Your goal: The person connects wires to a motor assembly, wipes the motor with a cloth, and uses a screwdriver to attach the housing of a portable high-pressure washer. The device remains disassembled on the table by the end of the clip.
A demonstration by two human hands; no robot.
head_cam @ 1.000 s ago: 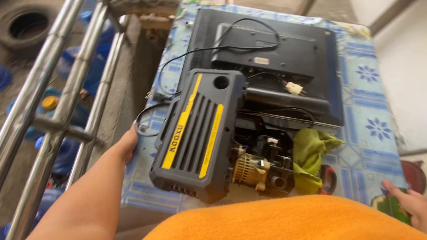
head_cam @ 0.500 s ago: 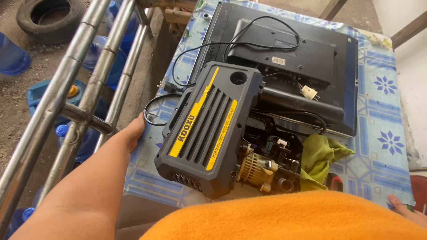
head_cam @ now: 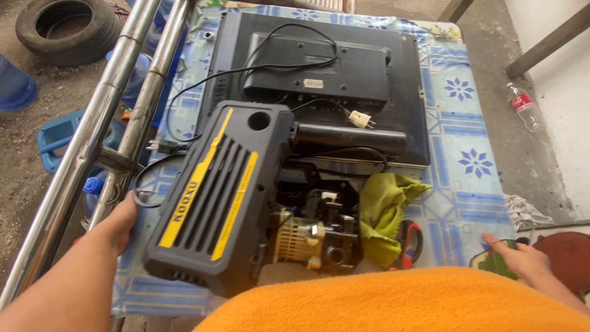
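Table (head_cam: 467, 203) under blue floral oilcloth, outdoors on dirt beside one tyre (head_cam: 67, 27) and one steel ladder (head_cam: 104, 123). One black-and-yellow pressure washer (head_cam: 215, 197) at near edge, against one face-down monitor (head_cam: 326, 80) and one green rag (head_cam: 384, 212). Left hand (head_cam: 120, 221) cupped against washer's side, fingers hidden; right hand (head_cam: 522, 258) flat at table corner, fingers together.

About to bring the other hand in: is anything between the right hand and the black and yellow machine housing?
Yes. The right hand rests at the table's right edge; between it and the housing lie a green cloth and a red-handled tool. The left hand is already at its left side.
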